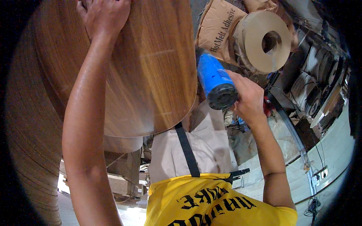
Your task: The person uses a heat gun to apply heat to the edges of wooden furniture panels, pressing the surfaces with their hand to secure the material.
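A wood-grain board (pixel 151 75) with a rounded corner lies in front of me. My left hand (pixel 107 17) rests on its far left part, thumb spread out to the side, the fingertips cut off by the picture's upper edge. On the right, my right hand (pixel 247 94) is wrapped round the grip of a blue power tool that looks like a heat gun (pixel 215 73). Its black vented rear end faces me. The dark front end points away, close beside the board's right edge; whether it touches the edge I cannot tell.
Behind the tool lie a brown paper sack (pixel 220 28) and a big roll of beige edge banding (pixel 250 41). Many stacked sheet edges (pixel 30 132) curve along the left. More rolls (pixel 307 86) and cables crowd the right. Wooden pieces (pixel 122 173) sit below the board.
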A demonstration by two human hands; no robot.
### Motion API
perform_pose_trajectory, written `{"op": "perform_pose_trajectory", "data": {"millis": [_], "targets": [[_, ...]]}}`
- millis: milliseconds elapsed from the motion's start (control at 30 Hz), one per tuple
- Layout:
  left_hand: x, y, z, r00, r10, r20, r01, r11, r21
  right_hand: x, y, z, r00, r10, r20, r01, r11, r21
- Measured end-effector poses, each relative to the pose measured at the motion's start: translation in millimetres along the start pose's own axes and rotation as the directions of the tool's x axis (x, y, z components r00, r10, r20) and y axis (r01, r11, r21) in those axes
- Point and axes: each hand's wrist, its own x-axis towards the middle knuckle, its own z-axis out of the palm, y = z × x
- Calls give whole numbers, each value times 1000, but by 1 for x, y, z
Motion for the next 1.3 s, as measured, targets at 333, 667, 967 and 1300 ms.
{"op": "perform_pose_trajectory", "data": {"millis": [333, 667, 967, 1300], "targets": [[1, 1, 0, 1000, -11, 15, 11, 1000, 19, 12, -6, -14, 1000, -20, 24, 21, 998, -52], [-2, 3, -2, 999, -25, 24, 25, 1000, 1, 14, -3, -13, 998, 7, 60, -7, 1000, -12], [2, -2, -1, 1000, -12, 15, 12, 1000, -1, 24, -11, -25, 992, 40, 120, -34, 998, -46], [11, -37, 21, 980, 149, -130, -160, 984, -76, -58, -21, 46, 979, 195, 51, -201, 967, 159]]}}
